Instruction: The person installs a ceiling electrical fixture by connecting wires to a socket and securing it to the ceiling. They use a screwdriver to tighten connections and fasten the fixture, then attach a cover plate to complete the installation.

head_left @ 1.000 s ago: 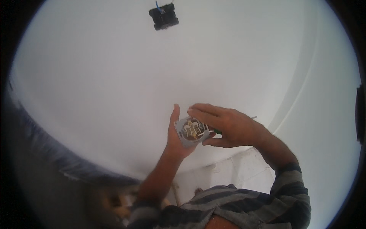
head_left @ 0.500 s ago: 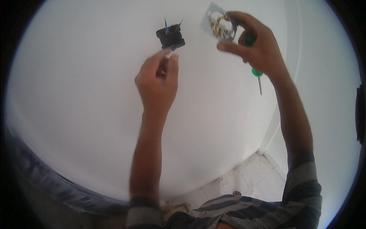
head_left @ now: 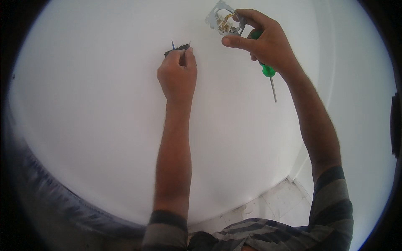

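White wall (head_left: 104,108) fills the frame. Upper centre, the left hand (head_left: 178,77) pinches at the black plastic wall box (head_left: 169,53), hold unclear; rightward, the right hand (head_left: 270,46) grips the grey square socket insert (head_left: 226,26) and green-handled screwdriver (head_left: 268,70), best held clear of the thin blue wire (head_left: 173,44).

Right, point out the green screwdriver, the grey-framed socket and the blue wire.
Green screwdriver (head_left: 269,71), head view: lower end of the handle.
Grey-framed socket (head_left: 225,25), head view: its inner parts.
Blue wire (head_left: 173,44), head view: middle of its visible length.

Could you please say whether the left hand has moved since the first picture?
Yes, up: the left hand, then below the black wall box, now partly covers it.
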`<control>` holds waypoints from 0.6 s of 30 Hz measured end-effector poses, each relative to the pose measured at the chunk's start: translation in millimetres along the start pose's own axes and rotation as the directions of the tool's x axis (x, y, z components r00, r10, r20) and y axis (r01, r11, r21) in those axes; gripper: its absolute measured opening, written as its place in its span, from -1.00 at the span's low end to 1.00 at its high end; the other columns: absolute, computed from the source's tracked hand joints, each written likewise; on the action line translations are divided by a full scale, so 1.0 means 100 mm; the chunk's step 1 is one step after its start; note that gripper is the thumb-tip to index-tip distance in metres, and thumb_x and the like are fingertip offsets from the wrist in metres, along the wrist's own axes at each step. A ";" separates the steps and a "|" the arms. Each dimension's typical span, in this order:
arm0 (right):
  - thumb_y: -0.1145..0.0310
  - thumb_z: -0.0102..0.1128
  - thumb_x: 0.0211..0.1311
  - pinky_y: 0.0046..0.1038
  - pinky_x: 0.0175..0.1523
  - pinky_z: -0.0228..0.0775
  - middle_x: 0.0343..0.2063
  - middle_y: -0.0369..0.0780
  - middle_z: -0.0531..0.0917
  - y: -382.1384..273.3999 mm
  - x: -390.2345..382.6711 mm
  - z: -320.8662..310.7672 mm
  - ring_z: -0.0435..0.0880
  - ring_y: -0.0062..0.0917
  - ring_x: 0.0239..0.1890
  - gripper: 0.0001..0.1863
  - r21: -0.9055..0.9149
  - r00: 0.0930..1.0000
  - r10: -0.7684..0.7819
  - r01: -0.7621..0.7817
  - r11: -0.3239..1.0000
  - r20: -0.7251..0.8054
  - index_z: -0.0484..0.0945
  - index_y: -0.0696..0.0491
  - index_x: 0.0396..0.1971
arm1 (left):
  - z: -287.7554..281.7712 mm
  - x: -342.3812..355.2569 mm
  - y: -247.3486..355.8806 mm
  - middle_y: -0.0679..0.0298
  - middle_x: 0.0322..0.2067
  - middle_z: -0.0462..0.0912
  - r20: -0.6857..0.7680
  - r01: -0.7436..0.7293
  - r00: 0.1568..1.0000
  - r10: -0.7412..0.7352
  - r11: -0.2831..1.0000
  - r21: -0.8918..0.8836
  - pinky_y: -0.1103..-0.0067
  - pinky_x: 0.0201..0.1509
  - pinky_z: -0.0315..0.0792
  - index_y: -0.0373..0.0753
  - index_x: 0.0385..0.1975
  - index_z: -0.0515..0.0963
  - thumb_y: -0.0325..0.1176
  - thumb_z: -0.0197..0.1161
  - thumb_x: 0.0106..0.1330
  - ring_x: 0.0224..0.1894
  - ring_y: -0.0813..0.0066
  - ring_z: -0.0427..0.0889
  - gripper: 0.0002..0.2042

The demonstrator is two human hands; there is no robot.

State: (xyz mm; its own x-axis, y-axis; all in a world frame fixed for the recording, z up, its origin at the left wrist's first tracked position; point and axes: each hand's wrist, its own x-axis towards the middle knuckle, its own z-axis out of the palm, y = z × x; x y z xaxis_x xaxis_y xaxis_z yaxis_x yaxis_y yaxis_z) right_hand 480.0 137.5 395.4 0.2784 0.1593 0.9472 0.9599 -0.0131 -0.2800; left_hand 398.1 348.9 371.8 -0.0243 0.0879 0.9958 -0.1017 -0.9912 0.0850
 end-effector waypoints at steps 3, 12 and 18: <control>-0.02 0.63 0.01 -0.56 -0.46 0.52 -0.08 -0.06 0.74 0.04 -0.02 -0.01 0.62 -0.57 -0.57 -0.13 -0.010 0.999 -0.031 0.031 0.999 0.009 0.51 0.13 0.27 | -0.08 0.00 0.17 0.12 -0.58 0.73 -0.013 0.104 0.994 -0.104 0.995 0.005 0.46 -0.36 0.59 -0.37 -0.50 0.67 -0.31 0.40 0.30 -0.52 0.37 0.74 -0.76; 0.09 0.66 -0.08 -0.30 0.01 0.66 -0.08 0.04 0.73 0.13 0.16 0.28 0.79 -0.22 -0.15 -0.15 0.057 0.955 -0.289 0.293 0.954 -0.072 0.53 0.20 0.20 | -0.14 -0.14 0.54 0.16 -0.57 0.73 -0.041 0.198 0.979 -0.199 0.980 -0.026 0.52 -0.38 0.53 -0.39 -0.48 0.69 -0.26 0.41 0.33 -0.56 0.48 0.66 -0.72; 0.22 0.60 -0.08 -0.24 0.07 0.63 -0.12 0.04 0.75 -0.02 0.13 0.39 0.78 -0.15 -0.07 -0.19 0.177 0.925 -0.369 0.380 0.908 -0.091 0.50 0.18 0.23 | -0.22 -0.24 0.59 0.19 -0.56 0.75 -0.058 0.165 0.984 -0.168 0.984 -0.060 0.55 -0.33 0.55 -0.40 -0.42 0.72 -0.20 0.41 0.38 -0.51 0.54 0.68 -0.68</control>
State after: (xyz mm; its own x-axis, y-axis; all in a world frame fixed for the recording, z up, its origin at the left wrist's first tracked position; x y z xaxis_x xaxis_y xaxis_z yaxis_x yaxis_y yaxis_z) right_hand 480.4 177.9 402.5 -0.0942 0.0625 0.9936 0.9715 0.2237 0.0780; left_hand 370.5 290.9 351.7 -0.0647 0.2589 0.9637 -0.1642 -0.9554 0.2456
